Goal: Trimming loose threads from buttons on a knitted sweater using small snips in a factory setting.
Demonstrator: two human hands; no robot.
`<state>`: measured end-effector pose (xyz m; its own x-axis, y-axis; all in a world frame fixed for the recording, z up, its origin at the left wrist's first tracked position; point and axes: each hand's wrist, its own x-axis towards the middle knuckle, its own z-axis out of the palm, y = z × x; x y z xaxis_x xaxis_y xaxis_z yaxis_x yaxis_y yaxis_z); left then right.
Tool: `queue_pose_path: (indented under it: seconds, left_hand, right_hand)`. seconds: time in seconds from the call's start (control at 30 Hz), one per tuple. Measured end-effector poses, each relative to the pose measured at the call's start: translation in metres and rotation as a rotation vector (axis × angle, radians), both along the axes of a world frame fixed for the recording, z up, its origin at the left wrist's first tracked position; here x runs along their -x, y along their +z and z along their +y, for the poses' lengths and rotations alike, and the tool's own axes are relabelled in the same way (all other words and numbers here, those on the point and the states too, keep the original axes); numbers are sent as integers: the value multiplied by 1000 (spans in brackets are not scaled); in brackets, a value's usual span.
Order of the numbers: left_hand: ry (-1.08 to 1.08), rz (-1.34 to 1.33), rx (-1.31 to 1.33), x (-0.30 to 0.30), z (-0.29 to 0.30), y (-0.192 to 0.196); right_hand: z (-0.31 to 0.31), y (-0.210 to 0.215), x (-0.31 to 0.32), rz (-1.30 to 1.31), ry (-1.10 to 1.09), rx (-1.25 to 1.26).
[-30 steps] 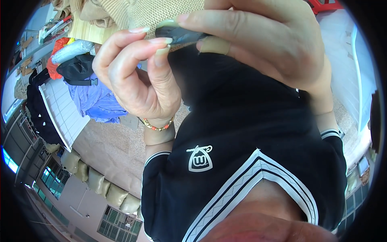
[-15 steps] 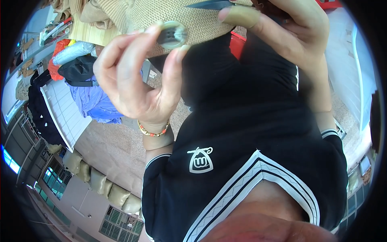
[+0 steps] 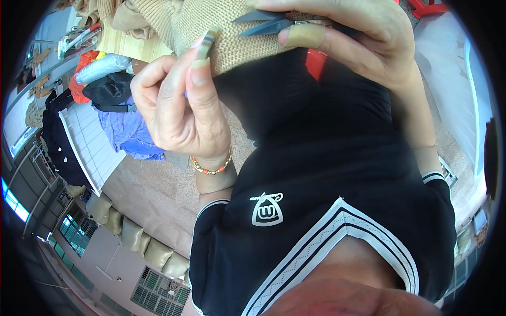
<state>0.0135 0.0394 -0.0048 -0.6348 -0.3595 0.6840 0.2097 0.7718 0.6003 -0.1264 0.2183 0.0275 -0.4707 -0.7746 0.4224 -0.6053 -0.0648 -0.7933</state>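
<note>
My left hand [image 3: 182, 105] pinches a round grey-green button [image 3: 207, 44] between thumb and fingertips, its edge turned up. In my right hand [image 3: 377, 45] is a pair of thread snips [image 3: 271, 26], with the two dark blades apart and pointing left toward the button. A tan band wraps the right thumb. Beneath both hands lies a beige knitted garment [image 3: 232, 45] over my lap. The blades are above the knit; whether they touch it or a thread, I cannot tell.
On the left stand a pale wooden board [image 3: 134, 45], a black cap [image 3: 109, 89] and a pile of blue-purple cloth [image 3: 124, 129]. More beige knitwear [image 3: 138, 18] lies at the upper left. Stuffed sacks [image 3: 132, 234] line the wall. Red plastic [image 3: 315, 64] shows beyond my lap.
The button has turned from face-on to edge-on in my left hand and shifted slightly left. In my right hand, the snips have spread and come a little lower.
</note>
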Motion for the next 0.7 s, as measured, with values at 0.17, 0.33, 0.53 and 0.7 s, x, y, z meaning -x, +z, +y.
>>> queue_pose_path:
  seconds: [0.17,0.33,0.53,0.7]
  left_hand:
    - [-7,34,-176,0,4,-4]
    - [-13,23,-184,-1,4,-5]
    - [-18,41,-197,3,5,-2]
    - [-18,8,-110,0,3,-2]
  right_hand:
    - [-2,4,4,16,63,-33]
    - [-39,-44,15,161,119,404]
    - [0,13,1,10,38,-110]
    - [-2,19,2,-71,42,-177]
